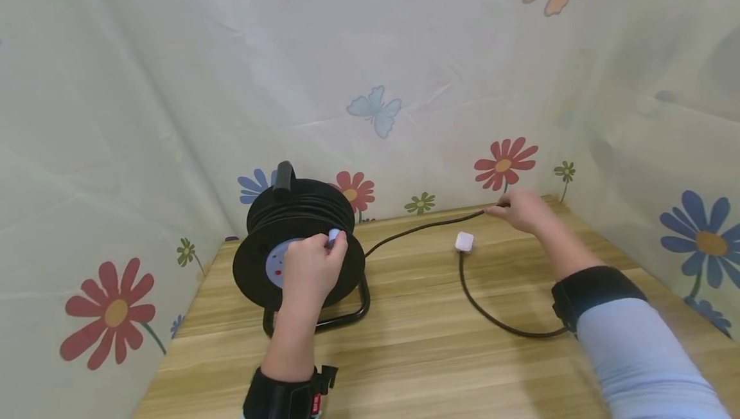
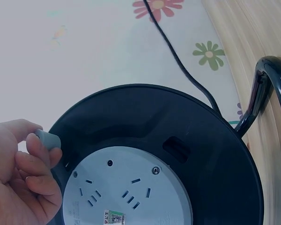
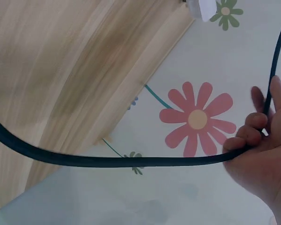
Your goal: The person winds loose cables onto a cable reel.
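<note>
A black cable reel [image 1: 245, 271] with a pale socket face [image 2: 126, 178] stands on its tube frame at the left of the table. My left hand [image 1: 312, 268] pinches the small grey-blue crank knob [image 2: 48, 139] on the reel's front disc, between thumb and fingers. From the reel a black cable [image 1: 424, 227] runs right to my right hand [image 1: 523, 212], whose fingers are curled round it above the table's back edge. Beyond that hand the cable loops down across the table to a white plug [image 1: 464, 241], which lies between the reel and my right hand.
The wooden table [image 1: 416, 355] meets a flower-printed cloth [image 1: 439, 142] at its back and sides. The reel's black carrying handle [image 1: 283, 180] sticks up at the top, and its bent tube foot [image 1: 347, 321] rests on the table.
</note>
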`<state>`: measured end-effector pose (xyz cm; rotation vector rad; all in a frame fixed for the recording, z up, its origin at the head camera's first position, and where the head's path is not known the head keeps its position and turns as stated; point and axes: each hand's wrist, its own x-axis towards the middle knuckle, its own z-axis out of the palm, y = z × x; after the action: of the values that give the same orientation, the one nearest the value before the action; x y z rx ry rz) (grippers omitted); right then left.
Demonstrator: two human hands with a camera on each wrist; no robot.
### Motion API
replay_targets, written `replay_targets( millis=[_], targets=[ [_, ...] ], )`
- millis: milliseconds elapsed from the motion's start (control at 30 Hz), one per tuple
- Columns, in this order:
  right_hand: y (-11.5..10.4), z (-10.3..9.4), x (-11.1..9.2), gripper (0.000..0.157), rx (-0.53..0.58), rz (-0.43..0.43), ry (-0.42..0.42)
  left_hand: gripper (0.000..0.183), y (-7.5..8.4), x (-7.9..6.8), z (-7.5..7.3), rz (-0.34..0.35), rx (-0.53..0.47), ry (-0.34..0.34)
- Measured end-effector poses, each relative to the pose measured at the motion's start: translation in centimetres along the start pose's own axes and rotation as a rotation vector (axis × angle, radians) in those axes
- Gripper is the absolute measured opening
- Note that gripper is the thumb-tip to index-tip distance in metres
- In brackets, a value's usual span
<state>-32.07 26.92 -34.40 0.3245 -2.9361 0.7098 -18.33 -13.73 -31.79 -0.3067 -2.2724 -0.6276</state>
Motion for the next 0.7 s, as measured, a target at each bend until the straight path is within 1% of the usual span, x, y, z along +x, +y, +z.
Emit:
replay_targets(
  millis=[133, 333, 533, 700],
  targets=[
    [0.28, -0.02, -0.13, 0.036, 0.045, -0.065, 0.046, 0.054, 0.05, -0.21, 0.1, -0.011, -0.004, -0.001],
    [0.47, 0.13, -0.12, 0.037, 0.081, -0.099, 0.115, 0.053, 0.23, -0.27, 0.26, -0.028, -0.012, -0.025],
    [0.51, 0.29, -0.15, 0.034, 0.075, -0.115, 0.132, 0.053, 0.5, -0.18, 0.35, -0.057, -0.031, -0.067],
    [0.29, 0.54, -0.12, 0.029, 0.058, -0.147, 0.132, 0.054, 0.64, -0.15, 0.54, -0.079, -0.037, -0.119]
  ],
)
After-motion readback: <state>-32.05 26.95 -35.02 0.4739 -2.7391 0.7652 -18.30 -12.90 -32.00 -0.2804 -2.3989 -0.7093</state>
